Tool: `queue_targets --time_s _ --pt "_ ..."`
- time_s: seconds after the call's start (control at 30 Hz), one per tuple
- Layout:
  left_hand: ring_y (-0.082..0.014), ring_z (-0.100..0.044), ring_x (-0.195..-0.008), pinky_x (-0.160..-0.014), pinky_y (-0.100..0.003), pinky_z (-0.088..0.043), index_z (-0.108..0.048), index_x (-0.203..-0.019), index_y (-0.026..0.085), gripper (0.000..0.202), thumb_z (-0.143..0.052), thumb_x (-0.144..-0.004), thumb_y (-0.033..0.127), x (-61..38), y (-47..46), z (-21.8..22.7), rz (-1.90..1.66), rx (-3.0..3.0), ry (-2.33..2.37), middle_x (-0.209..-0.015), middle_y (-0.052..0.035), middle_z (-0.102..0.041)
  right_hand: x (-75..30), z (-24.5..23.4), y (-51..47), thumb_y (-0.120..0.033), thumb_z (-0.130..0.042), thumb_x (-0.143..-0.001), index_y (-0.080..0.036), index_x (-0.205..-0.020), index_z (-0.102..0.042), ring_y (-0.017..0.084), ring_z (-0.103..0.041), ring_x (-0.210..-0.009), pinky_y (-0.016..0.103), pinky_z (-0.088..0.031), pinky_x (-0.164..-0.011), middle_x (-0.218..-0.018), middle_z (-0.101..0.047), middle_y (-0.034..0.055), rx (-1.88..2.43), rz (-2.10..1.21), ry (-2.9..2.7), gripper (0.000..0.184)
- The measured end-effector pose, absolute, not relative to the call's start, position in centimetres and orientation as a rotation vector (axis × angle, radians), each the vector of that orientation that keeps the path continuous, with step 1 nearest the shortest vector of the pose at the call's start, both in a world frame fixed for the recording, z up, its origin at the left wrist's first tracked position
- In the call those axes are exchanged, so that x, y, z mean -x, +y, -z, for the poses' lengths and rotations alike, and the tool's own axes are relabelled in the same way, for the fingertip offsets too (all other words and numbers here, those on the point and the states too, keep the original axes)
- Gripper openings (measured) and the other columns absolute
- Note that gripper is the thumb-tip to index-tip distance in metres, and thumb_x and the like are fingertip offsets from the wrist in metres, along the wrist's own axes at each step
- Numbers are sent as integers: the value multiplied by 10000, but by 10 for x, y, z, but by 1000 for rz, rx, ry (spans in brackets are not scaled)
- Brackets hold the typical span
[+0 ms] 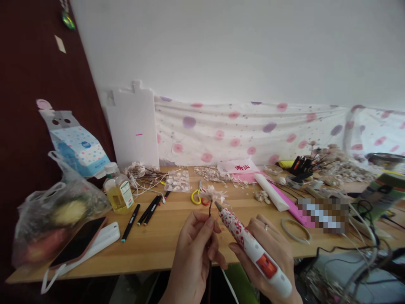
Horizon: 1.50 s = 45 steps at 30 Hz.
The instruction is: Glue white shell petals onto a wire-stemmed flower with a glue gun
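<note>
My left hand [196, 249] pinches a thin dark flower stem [210, 209] upright between thumb and fingers, above the table's front edge. Pale petals [215, 194] show at the stem's upper end; whether they are joined to it I cannot tell. My right hand [268, 249], a ring on one finger, is wrapped round a hot glue pen [242, 236], white with a red pattern and a red switch. Its metal tip points up and left, close beside the stem. Scissors [196, 197] with yellow and red handles lie just behind, partly hidden by the petals.
Markers [130, 223], a phone [79, 242], an oil-like yellow bottle [118, 190] and a plastic bag [63, 215] stand or lie leftward. Loose petals [211, 174] and a white roll [271, 192] are at the back. A clear ring [295, 231] and tangled cables [368, 223] lie right.
</note>
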State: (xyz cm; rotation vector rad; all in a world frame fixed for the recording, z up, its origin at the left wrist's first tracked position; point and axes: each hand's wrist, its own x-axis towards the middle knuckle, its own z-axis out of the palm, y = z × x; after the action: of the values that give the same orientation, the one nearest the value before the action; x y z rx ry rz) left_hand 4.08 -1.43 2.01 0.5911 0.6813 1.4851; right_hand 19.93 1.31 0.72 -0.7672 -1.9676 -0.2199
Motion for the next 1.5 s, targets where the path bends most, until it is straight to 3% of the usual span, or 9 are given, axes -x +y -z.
queue_targets --time_s 0.57,0.77,1.13,1.23,1.37,1.5 --pt "-11 -378 -399 -347 -137 -454 -600 -781 163 302 -855 -728 317 -41 -12 -20 -1488 -526 686 -652 77 -606 -194 -9 14 -343 -632 -925 -207 -752 -491 146 -452 -576 263 -358 -519 -626 -500 -8 751 240 -1922 262" --pt "-5 -332 -358 -313 -129 -438 -608 -728 162 399 -927 -601 365 -41 -7 -17 -1456 -439 688 -541 93 -558 -191 -5 18 -336 -610 -936 -218 -762 -467 151 -449 -565 292 -365 -554 -619 -491 -15 751 261 -1964 254" --pt "29 -317 -290 -308 -121 -458 -656 -635 141 487 -1006 -377 360 -29 27 -6 -1330 -180 669 -506 75 -594 -181 24 46 -325 -576 -955 -204 -792 -491 161 -471 -598 297 -369 -555 -657 -503 3 809 79 -2013 220" --pt "32 -272 -271 -289 -120 -432 -633 -608 160 470 -985 -437 421 -23 40 6 -1328 -188 636 -492 84 -581 -177 31 56 -374 -546 -978 -208 -788 -494 160 -472 -589 302 -379 -564 -643 -497 -2 822 41 -2000 258" --pt "-9 -320 -263 -335 -147 -467 -653 -636 188 416 -925 -560 494 -15 53 21 -1227 -252 633 -369 113 -434 -170 35 70 -457 -512 -991 -210 -778 -498 150 -460 -565 286 -373 -541 -619 -501 -4 837 22 -2004 326" --pt "-4 -300 -283 -335 -143 -422 -659 -656 189 422 -909 -574 519 -9 61 27 -1180 -255 634 -399 99 -457 -167 39 85 -438 -513 -991 -205 -797 -501 158 -473 -579 287 -371 -536 -632 -503 6 824 -30 -2064 304"
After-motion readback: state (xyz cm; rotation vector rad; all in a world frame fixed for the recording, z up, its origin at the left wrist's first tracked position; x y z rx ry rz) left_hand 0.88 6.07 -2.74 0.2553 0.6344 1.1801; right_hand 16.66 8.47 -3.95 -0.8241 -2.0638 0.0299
